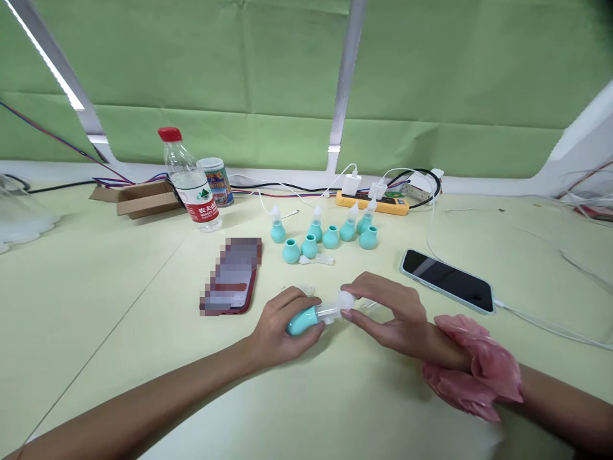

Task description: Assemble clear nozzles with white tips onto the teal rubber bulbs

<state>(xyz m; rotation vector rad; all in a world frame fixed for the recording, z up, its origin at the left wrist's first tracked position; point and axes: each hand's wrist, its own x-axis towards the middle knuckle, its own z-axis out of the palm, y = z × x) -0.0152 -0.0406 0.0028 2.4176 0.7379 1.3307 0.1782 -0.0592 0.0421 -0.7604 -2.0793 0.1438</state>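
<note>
Hands meet low over a pale table. Left hand wraps a teal bulb; right hand pinches its clear nozzle. Behind, four bulbs stand fitted with nozzles, four bare bulbs likely wait, and one loose nozzle lies beside them.

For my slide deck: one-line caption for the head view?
Left hand grips a teal bulb; right hand pinches its clear tip.
</note>
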